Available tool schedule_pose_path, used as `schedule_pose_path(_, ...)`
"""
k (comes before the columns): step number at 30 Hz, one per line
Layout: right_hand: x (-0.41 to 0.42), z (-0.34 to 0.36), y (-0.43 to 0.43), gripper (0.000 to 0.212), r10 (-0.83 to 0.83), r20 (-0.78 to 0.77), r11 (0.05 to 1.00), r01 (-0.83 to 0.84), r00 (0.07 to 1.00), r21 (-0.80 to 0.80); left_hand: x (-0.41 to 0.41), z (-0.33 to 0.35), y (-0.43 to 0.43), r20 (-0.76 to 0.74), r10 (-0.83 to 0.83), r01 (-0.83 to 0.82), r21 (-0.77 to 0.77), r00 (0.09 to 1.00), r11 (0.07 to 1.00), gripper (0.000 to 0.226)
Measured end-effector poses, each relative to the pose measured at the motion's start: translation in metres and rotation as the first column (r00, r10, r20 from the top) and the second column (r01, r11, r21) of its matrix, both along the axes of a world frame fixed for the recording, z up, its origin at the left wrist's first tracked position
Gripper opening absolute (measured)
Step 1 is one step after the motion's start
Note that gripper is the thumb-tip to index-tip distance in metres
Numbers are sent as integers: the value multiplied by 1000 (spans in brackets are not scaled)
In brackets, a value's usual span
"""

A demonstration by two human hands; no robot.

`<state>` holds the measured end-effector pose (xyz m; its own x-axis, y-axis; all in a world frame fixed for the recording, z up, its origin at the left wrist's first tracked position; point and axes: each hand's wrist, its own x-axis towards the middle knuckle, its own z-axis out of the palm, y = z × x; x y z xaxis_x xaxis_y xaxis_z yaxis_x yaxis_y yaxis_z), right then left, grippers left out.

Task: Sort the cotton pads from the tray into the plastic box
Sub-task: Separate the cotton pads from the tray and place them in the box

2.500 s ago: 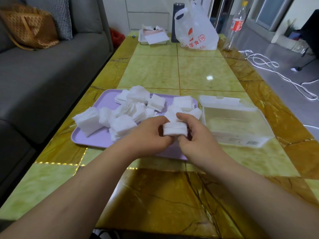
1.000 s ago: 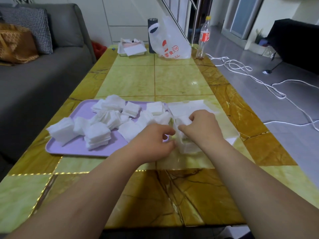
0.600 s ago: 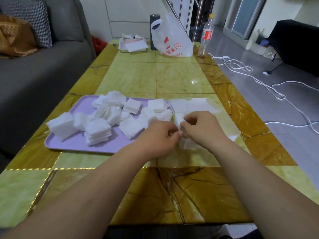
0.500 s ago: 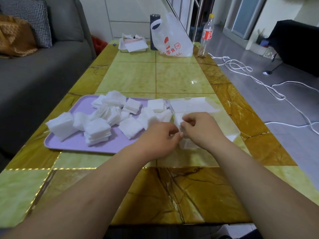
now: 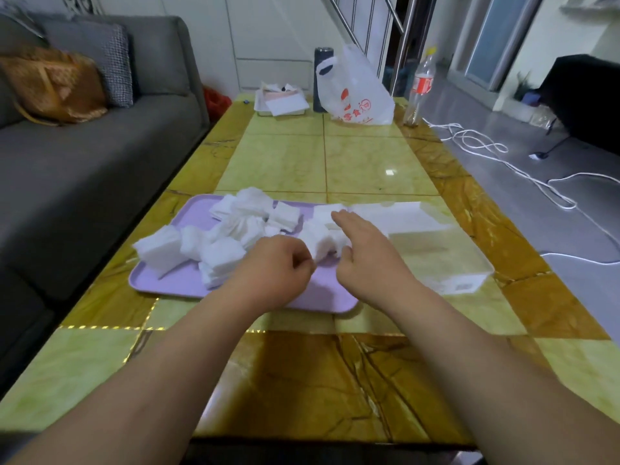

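Cotton pads lie on the yellow surface, heaped in the purple tray. The clear plastic box sits just right of the tray. Over the tray's right end the right hand is spread flat, closest to the stack there. Over the tray's front edge the left hand is curled up, with nothing I can see inside.

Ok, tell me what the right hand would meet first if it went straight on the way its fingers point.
The right hand would probably meet the cotton pads at the far right corner of the tray; it may pass above them.
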<state>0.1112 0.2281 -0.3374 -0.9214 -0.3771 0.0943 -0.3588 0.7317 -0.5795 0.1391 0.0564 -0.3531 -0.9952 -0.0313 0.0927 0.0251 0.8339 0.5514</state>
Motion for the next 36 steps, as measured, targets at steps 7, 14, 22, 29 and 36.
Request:
schedule_pose_path(7, -17, -26, -31, 75, 25, 50, 972, -36, 998, 231, -12, -14, -32, -6, 103, -102, 50, 995, 993, 27)
schedule_pose_path(14, -2, -22, -32, 63, 106, 79, 989, -113, 991, 90, -21, -20, -23, 58, -20, 15, 71, 998, 997, 77)
schedule_pose_path(22, -20, -24, -27, 73, -65, -81, 793, 100, 995, 601, -22, -20, -24, 41, 29, -31, 65, 999, 997, 51)
schedule_pose_path(29, -17, -19, -24, 53, -18, -37, 761, 38, 999, 647, -14, -14, -30, 39, 44, -48, 98, 998, 994, 48)
schedule_pose_path(36, -14, -12, -13, 49, 71, 13, 796, -65, 997, 601, -11, -7, -34, 23, 92, -93, 65, 996, 994, 60)
